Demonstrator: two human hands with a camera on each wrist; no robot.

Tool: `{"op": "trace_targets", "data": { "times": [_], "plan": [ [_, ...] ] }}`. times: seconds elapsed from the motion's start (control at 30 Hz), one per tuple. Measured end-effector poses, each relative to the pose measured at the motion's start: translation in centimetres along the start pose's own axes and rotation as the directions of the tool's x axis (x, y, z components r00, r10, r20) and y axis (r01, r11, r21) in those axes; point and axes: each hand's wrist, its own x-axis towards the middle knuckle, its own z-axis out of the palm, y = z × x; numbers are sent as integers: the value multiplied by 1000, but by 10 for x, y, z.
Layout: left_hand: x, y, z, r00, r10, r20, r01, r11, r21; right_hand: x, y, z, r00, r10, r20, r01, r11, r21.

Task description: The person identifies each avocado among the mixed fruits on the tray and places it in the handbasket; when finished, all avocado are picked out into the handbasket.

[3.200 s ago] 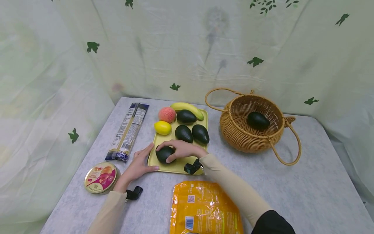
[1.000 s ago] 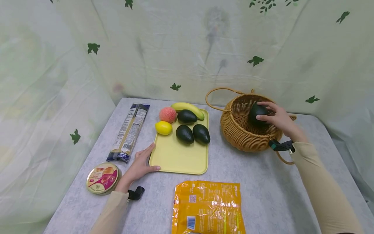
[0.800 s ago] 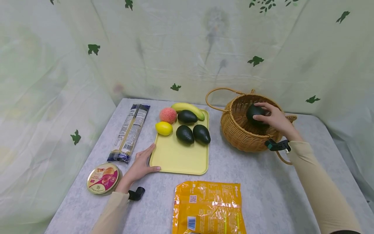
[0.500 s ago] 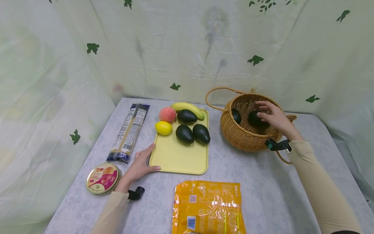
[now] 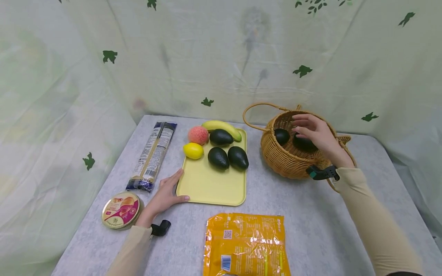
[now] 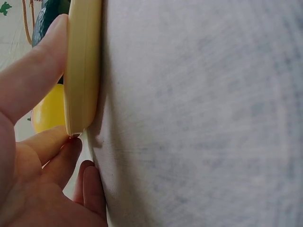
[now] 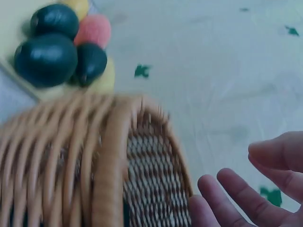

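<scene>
Bkgd: pale green-white fabric backdrop w/ dk. green leaf motifs; below it, mottled grey tabletop.

Your R hand: above R side of round tan woven wicker basket, fingers loosely bent & apart, nothing held. Contact w/ rim: can't tell.

Basket contents, qty 2: one smooth dark green avocado nr. L wall; second avocado to its R, partly hidden by your hand.

Your L hand: at near-L corner of flat yellow rectangular tray, fingers extended to L edge, thumb on near edge.

Tray contents: 3 dark green avocados; round pink-red peach, far-L corner; oval yellow lemon, L edge; curved yellow banana, far edge.

L of tray: long blue-ended printed pkt.; round gold-rimmed tin w/ pink-cream lid. Nr. side: shiny orange plastic bag.
</scene>
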Motion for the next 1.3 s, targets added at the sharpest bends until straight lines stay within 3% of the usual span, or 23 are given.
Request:
{"op": "trace_targets", "data": {
  "times": [0.23, 0.4, 0.6, 0.73, 1.03, 1.3],
  "plan": [
    [1, 1, 0, 1000, -6, 2, 6, 1000, -11, 10, -11, 27, 994, -53, 95, 45, 996, 79],
    [1, 0, 0, 1000, -6, -1, 6, 1000, -6, 17, -16, 49, 979, -114, 169, 94, 988, 119],
    [1, 0, 1, 1000, -13, 2, 13, 1000, -8, 26, -20, 75, 930, -191, 314, 132, 971, 198],
    [1, 1, 1, 1000, -10, -1, 10, 1000, -8, 30, -18, 89, 893, -210, 397, 148, 972, 182],
    [-1, 2, 1, 1000, -15, -5, 15, 1000, -11, 35, 1, 117, 860, -170, 481, 155, 985, 70],
    [-2, 2, 1, 1000, -26, -7, 26, 1000, -16, 35, 20, 134, 865, -59, 498, 98, 994, -52]
  ]
}}
